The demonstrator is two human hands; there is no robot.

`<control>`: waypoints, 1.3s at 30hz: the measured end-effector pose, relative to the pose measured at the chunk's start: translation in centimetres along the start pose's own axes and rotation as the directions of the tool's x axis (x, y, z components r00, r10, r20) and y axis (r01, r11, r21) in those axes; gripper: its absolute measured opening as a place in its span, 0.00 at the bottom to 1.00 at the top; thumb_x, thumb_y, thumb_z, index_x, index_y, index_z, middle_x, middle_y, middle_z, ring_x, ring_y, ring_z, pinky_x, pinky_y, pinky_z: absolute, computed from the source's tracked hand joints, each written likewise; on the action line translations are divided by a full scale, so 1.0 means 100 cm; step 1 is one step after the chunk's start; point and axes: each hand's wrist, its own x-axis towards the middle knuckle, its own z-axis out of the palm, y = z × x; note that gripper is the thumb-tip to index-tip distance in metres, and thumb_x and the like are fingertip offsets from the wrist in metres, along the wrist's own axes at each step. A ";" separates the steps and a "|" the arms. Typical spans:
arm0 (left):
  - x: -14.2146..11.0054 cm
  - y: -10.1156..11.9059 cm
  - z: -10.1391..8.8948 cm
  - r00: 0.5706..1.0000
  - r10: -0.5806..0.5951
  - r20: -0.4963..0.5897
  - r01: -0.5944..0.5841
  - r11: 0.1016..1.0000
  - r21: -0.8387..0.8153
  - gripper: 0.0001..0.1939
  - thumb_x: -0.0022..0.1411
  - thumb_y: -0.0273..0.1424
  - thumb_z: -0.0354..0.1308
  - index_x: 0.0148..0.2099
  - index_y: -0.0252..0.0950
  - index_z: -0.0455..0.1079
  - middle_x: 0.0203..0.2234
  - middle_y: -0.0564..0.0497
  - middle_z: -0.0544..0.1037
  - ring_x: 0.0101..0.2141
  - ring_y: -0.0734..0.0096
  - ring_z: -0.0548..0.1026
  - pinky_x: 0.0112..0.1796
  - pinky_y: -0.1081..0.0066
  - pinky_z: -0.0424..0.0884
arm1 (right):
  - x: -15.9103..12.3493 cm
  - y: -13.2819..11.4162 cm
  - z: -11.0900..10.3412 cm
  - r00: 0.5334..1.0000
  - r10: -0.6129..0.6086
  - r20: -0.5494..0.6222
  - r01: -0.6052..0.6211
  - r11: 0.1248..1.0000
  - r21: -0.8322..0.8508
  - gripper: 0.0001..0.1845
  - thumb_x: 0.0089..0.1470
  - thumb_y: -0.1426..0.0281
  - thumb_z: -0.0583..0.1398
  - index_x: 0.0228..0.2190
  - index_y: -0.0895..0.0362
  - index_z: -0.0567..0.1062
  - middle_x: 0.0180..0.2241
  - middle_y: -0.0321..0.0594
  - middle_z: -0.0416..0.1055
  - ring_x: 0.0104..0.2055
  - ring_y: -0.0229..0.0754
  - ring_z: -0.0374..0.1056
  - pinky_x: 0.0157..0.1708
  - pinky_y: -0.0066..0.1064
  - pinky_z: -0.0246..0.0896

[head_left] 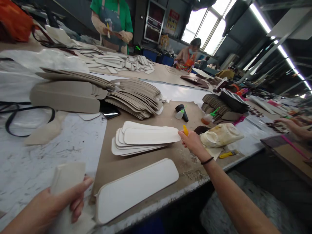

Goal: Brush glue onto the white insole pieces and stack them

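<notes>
Two bare hands at work over a long desk (pixel 36 162), its top marbled white with a brown board laid across the middle. Left hand (pixel 52 204), lower left of the frame: grip closed around a folded cream piece (pixel 67 177), thumb across its front, fingers curled behind. Right hand (pixel 193 141), right of centre: grip pinched on a yellow-tipped tool (pixel 185 130), fingertips touching the right end of the top piece in a stack of white oblong panels (pixel 143 138). Black band at that wrist. Stack fanned, lying flat on the brown board at centre frame. Single white panel (pixel 136 188) apart from the stack, lower centre, near the desk's front edge, tilted diagonally.

Just right of the right hand: a lumpy cream rag (pixel 221 135), with a small yellow tool (pixel 226 154) below it. Above the stack: small glue bottles (pixel 181 112), one with a green nozzle farther right. Upper left and centre: heaps of tan oblong pieces (pixel 131 96), fanned and overlapping; a dark phone (pixel 110 110) between the heaps. Black strap looped at far left.

Top of frame: a person in a green top and apron (pixel 113 22), standing behind the desk, hands holding something. Another person seated farther back, upper right of centre. Someone's hand (pixel 291 125) at the right edge.
</notes>
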 end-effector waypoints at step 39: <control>-0.038 -0.015 0.026 0.987 -0.031 0.158 0.028 0.999 0.017 0.20 0.42 0.49 0.60 0.14 0.38 0.68 0.12 0.48 0.73 0.19 0.65 0.68 0.28 0.66 0.64 | -0.185 -0.033 0.083 0.963 -0.166 0.213 0.036 0.860 0.508 0.18 0.49 0.53 0.66 0.27 0.54 0.72 0.22 0.33 0.69 0.25 0.41 0.70 0.28 0.31 0.67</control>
